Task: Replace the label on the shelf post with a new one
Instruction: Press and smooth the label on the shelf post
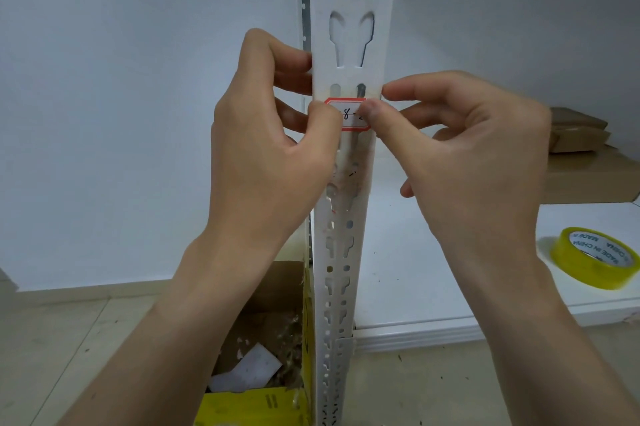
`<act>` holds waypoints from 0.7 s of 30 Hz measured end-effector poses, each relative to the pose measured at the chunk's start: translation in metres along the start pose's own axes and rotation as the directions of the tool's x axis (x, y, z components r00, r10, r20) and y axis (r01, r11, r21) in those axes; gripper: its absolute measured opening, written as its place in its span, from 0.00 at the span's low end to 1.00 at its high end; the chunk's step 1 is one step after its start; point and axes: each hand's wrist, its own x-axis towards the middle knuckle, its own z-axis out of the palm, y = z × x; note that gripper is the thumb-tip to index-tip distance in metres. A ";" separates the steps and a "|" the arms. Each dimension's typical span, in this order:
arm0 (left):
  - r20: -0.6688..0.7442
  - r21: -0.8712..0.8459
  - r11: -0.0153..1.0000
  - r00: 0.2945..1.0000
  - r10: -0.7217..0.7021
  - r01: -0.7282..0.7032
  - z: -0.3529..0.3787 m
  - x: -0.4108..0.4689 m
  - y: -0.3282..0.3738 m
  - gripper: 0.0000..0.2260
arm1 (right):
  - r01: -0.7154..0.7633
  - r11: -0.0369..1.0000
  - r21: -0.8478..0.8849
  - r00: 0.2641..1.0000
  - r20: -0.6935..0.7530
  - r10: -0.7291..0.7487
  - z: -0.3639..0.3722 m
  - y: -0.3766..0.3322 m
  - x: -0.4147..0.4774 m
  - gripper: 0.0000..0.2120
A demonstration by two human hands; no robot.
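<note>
My left hand (266,151) and right hand (460,148) grip the white shelf post (349,54), both thumbs pressing the red-bordered label (349,113) flat; tape roll (594,257) on the shelf (450,287).

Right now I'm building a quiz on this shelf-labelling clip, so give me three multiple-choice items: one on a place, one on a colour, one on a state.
1. Where does the roll of tape lie?
A. On the white shelf board to the right of the post
B. In the cardboard box on the floor
C. On the person's wrist

2. What colour is the border of the label?
A. Blue
B. Red
C. Green

3. What are the two thumbs doing?
A. Pressing on the label against the post
B. Holding scissors
C. Resting on the floor

Answers:
1 A: the roll sits flat on the shelf board, apart from both hands.
2 B: a red outline frames the white label on the post.
3 A: the left hand and right hand each have a thumb on one end of the label.
</note>
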 end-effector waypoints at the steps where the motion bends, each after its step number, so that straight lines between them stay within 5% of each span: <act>1: 0.000 -0.002 1.000 1.000 -0.004 0.004 0.000 0.000 0.000 0.09 | 0.006 1.000 0.008 1.000 -0.006 -0.006 0.000 0.000 0.000 0.06; 8: -0.005 0.001 1.000 1.000 0.007 -0.007 0.000 0.000 0.001 0.09 | 0.206 0.977 -0.051 0.973 -0.091 -0.210 0.001 0.003 -0.004 0.05; 13: 0.004 -0.008 1.000 1.000 0.015 -0.015 -0.001 0.000 0.001 0.09 | 0.327 0.938 -0.113 0.943 -0.026 -0.332 0.000 0.007 -0.005 0.07; 21: 0.008 -0.007 1.000 1.000 0.011 -0.010 -0.001 -0.001 0.001 0.09 | 0.222 0.975 -0.009 0.973 -0.060 -0.222 0.002 0.005 -0.004 0.07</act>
